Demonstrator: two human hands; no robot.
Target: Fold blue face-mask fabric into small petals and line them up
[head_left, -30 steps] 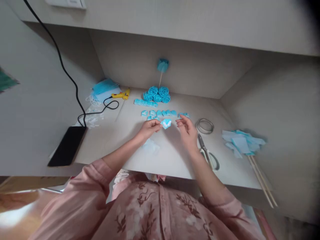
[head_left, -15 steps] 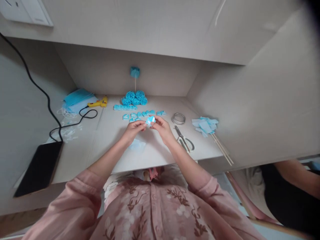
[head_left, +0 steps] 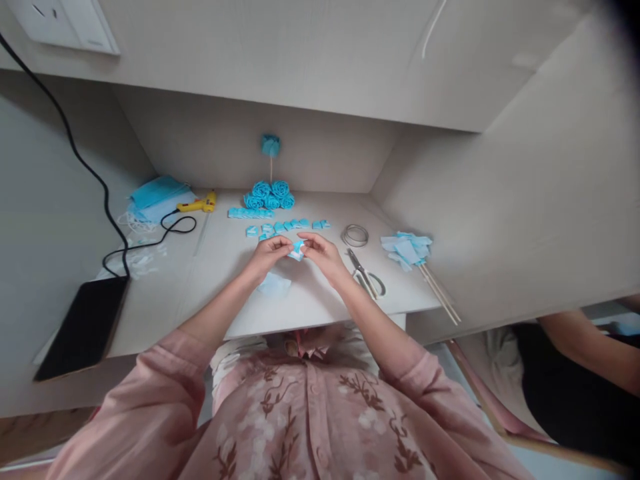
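Between my two hands is a small folded piece of blue and white mask fabric (head_left: 297, 251). My left hand (head_left: 271, 256) pinches its left side, and my right hand (head_left: 323, 255) grips the right side with thumb and fingers. Just beyond lie several small folded blue pieces (head_left: 291, 226) in a loose row. A strip of overlapping blue pieces (head_left: 250, 213) rests behind them. Several rolled blue fabric roses (head_left: 270, 195) are stacked at the back, with a blue flower on a stick (head_left: 271, 145) rising behind. Below my left hand lies a pale blue sheet (head_left: 275, 285).
Scissors (head_left: 366, 275) and a wire coil (head_left: 355, 235) lie right of my hands, near blue scraps (head_left: 407, 250) and wooden sticks (head_left: 440, 292). On the left are a yellow glue gun (head_left: 199, 202), face masks (head_left: 160, 197), a black cord (head_left: 75, 143) and a dark phone-like slab (head_left: 83, 328). Another person's arm (head_left: 590, 350) shows at right.
The folded piece has turned and dropped slightly between my fingers, with my right fingers now covering more of it. The camera view has shifted a little.
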